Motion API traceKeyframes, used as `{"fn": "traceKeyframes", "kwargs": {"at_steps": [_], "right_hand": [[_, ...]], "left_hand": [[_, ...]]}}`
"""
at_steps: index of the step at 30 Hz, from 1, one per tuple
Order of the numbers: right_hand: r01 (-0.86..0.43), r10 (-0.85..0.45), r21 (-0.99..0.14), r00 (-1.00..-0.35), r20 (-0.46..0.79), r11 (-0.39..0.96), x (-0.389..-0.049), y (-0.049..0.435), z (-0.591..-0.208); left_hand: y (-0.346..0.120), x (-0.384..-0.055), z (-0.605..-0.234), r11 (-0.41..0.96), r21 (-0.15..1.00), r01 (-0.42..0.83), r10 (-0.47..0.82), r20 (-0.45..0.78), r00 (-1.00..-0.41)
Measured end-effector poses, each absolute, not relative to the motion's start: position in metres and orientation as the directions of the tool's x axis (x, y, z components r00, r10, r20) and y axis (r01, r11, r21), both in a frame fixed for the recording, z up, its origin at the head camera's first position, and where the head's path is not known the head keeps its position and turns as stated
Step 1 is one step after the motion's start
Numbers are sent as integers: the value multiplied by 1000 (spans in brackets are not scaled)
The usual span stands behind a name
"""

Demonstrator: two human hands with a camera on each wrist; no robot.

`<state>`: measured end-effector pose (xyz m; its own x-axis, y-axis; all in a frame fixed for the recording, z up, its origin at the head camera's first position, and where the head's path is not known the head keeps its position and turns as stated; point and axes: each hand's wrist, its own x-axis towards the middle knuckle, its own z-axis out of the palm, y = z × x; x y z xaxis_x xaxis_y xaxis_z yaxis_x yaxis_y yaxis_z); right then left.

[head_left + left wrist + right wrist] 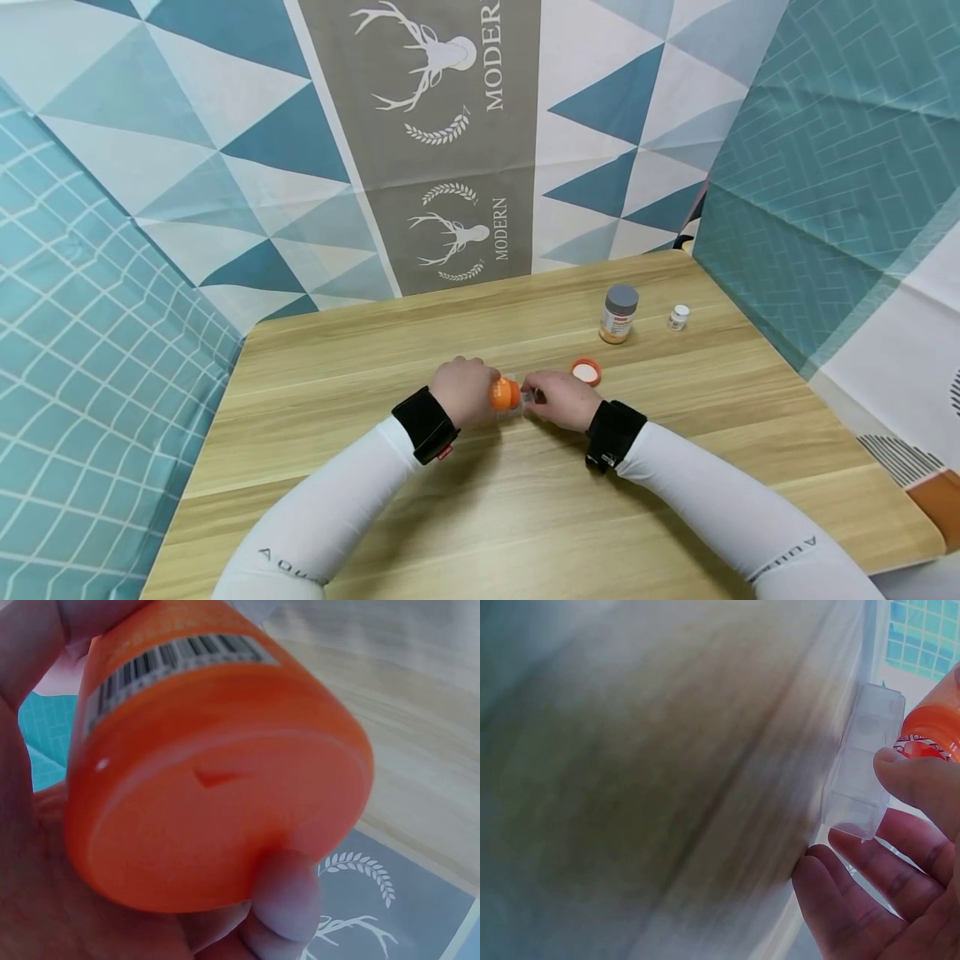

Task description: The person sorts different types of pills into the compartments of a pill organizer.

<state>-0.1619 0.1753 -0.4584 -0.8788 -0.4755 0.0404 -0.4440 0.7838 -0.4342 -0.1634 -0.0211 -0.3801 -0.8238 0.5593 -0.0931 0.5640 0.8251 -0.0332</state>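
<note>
White sleeves (330, 504) closest, stretched over wood-grain worktop (322, 383). Left hand (462, 392): grip clamped round orange bottle (225, 802). Right hand (564, 402): grip together, thumb and fingers pinching clear compartment box (859, 761). Grey-lidded jar (618, 315) upright toward far right of worktop. Orange bottle tilted over, mouth end toward right hand, over middle of worktop. Clear compartment box between both hands, just beside bottle's mouth. Red cap (586, 372), pale inside, lies just beyond right hand. Smallest from where I stand: white-capped little bottle (678, 317), upright, right of jar.

Bottle (505, 394) by pillbox (859, 769), lid (586, 372) to right, jar (618, 314) behind lid
</note>
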Motion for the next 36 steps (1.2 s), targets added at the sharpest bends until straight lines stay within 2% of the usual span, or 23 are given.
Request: {"fn": "traceKeyframes", "kwargs": {"at_steps": [18,36], "right_hand": [[-468,-489,-426,-870,69,774,-161,175,-458],[-481,-495,-418,-865,82,771,-159,176,-458]], "left_hand": [[-5,-170,-364,816,-107,568,540,-208,-815],[-22,-164,-384,827,-14,562,558,-111,-823]]}}
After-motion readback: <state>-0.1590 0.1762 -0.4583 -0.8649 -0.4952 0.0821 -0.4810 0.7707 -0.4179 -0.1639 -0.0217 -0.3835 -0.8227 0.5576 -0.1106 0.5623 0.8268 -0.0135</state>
